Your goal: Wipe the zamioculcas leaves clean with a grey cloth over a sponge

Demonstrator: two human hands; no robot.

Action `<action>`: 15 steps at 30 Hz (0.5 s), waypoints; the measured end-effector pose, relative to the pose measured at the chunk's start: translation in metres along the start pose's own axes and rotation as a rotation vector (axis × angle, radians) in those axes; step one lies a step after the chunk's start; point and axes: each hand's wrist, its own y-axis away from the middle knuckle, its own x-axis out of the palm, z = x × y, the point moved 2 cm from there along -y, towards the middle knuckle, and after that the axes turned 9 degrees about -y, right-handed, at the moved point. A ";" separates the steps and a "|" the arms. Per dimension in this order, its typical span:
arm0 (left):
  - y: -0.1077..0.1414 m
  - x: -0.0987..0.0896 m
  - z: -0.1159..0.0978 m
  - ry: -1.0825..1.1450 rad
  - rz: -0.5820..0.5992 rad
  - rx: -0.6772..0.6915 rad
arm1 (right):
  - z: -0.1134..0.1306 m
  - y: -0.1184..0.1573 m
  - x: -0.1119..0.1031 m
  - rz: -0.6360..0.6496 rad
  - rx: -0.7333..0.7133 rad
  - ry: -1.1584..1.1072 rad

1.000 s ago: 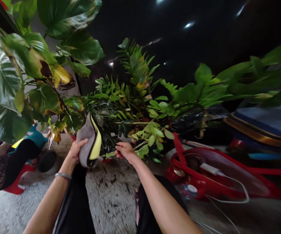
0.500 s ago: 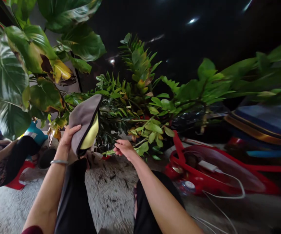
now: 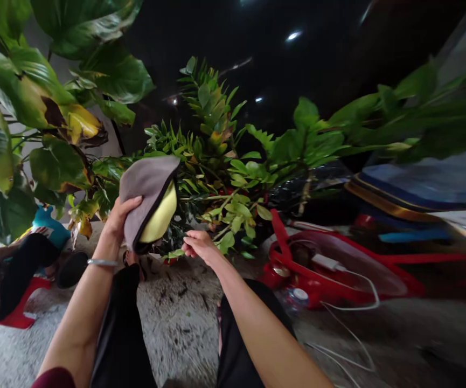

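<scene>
A folded cloth [image 3: 147,183], grey on one face and yellow on the other with a dark edge, is gripped in my left hand [image 3: 119,218]. The thumb lies across its grey side. To the right, my right hand [image 3: 200,245] has its fingers closed in a pinch on a leafy plant stem [image 3: 220,233]. A green leaf [image 3: 175,253] pokes out on the left of these fingertips. Behind both hands grows a dense potted plant [image 3: 212,145] with small green leaves, some of them yellowed. Its pot is mostly hidden.
Large-leaved foliage [image 3: 63,91] fills the upper left. At the right lies a red bag [image 3: 349,291] with a white charger [image 3: 327,262] and cable, beside a bottle [image 3: 297,296]. Another person [image 3: 14,269] sits at the left near a red stool [image 3: 25,310].
The view has turned slightly right, so the surroundings shift left. My left hand and the cloth have moved a little right, closer to my right hand, which keeps its pinch.
</scene>
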 end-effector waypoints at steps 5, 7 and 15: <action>-0.015 0.018 0.050 -0.348 -0.054 -0.064 | -0.001 -0.003 0.004 -0.017 0.020 -0.018; 0.010 0.004 0.083 -0.421 0.076 -0.164 | -0.004 -0.004 0.003 -0.022 0.022 -0.008; 0.086 -0.030 0.118 -0.163 -0.045 -0.222 | -0.003 0.031 -0.003 -0.158 -0.013 -0.056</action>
